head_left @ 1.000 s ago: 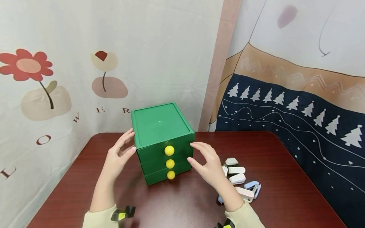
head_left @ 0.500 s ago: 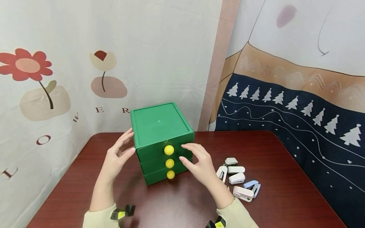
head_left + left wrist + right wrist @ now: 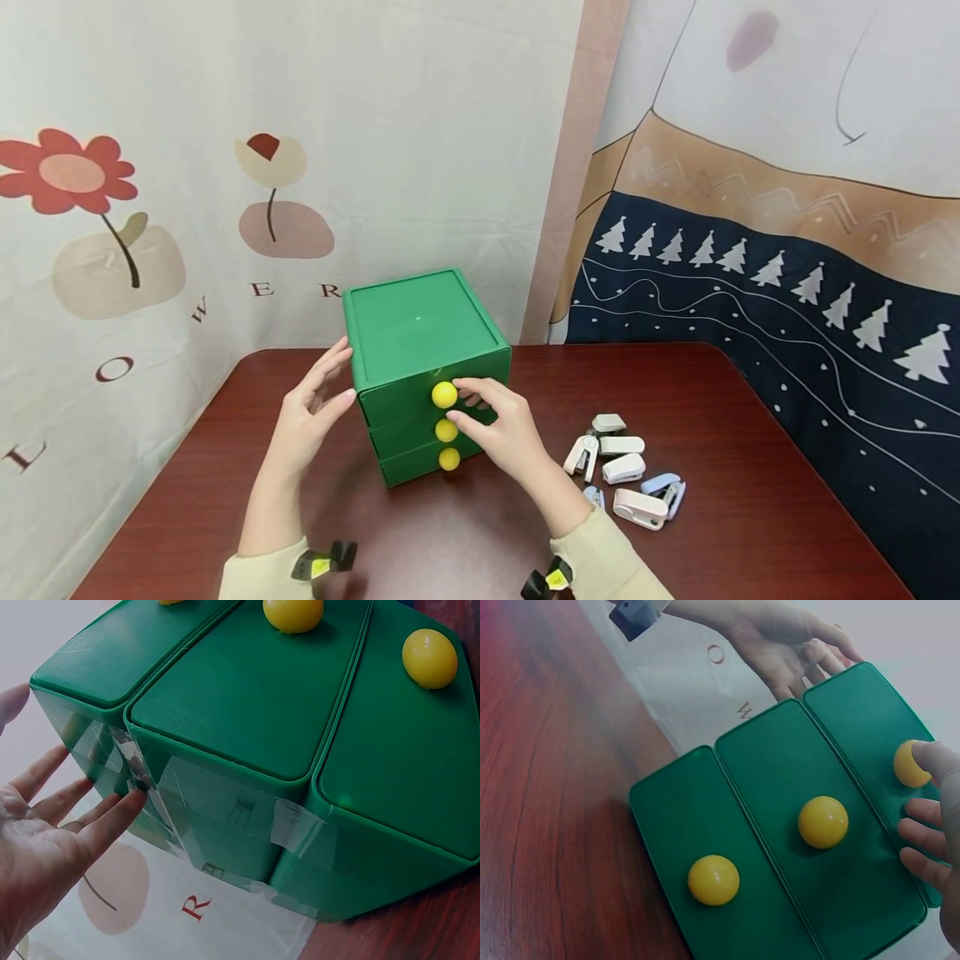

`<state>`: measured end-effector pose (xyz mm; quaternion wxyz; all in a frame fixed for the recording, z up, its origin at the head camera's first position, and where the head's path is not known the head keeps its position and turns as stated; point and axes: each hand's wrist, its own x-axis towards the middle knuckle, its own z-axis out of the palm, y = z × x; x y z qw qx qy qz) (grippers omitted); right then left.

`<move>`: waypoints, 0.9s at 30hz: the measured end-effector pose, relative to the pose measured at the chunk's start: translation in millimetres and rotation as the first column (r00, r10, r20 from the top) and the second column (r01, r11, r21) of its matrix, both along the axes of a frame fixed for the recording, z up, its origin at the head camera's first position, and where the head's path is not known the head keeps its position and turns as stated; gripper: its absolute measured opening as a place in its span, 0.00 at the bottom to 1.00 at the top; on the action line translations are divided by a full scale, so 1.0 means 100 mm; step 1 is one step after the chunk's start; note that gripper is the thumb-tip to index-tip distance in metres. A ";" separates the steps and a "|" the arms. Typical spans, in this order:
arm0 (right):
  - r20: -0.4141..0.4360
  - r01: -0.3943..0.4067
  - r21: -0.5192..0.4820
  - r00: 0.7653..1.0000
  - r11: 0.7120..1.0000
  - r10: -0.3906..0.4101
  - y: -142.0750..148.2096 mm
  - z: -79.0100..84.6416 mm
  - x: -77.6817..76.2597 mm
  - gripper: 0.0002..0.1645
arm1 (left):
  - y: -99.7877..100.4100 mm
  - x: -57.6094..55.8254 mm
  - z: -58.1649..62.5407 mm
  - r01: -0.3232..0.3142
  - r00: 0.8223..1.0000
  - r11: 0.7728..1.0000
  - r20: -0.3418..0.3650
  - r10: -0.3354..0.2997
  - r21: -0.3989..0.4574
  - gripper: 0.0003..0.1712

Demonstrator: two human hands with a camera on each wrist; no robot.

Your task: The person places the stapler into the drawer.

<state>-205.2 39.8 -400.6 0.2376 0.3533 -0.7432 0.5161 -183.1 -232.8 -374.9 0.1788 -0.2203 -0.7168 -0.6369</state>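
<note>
A green cabinet (image 3: 423, 325) of three stacked drawers, each with a round yellow knob, stands on the table, all drawers closed. My left hand (image 3: 303, 421) lies along its left side, fingers extended; in the left wrist view its fingertips (image 3: 131, 801) rest at the taped side wall of the top drawer. At the top knob (image 3: 444, 394) is my right hand (image 3: 510, 427), index fingertip at the knob's right edge and thumb just below. The right wrist view has the thumb overlapping that knob (image 3: 907, 766), while the other fingers are spread near the drawer front.
Right of the cabinet lies a group of small staplers: white ones (image 3: 622, 468), a pink one (image 3: 640, 509) and a blue one (image 3: 666, 492). The dark red wooden table (image 3: 750, 500) backs onto a printed cloth (image 3: 450, 167).
My right hand has moved left across the drawer front, from the cabinet's right edge to the top knob, uncovering more staplers. The left hand and cabinet stay put.
</note>
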 end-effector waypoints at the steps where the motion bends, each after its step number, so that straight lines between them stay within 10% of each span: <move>1: 0.010 -0.003 -0.006 1.000 1.000 0.003 -0.02 0.00 0.00 0.23 | 0.00 0.00 0.00 -0.002 1.000 1.000 0.001 0.002 0.000 0.28; 14: 0.095 -0.010 -0.070 0.995 0.998 0.017 -0.12 0.34 0.24 0.18 | 0.01 0.00 0.00 -0.005 1.000 1.000 0.023 0.005 0.009 0.28; 27: 0.021 -0.036 -0.075 0.999 0.997 0.037 -0.03 0.19 0.27 0.20 | 0.00 -0.01 -0.01 0.007 1.000 1.000 0.028 -0.007 0.023 0.28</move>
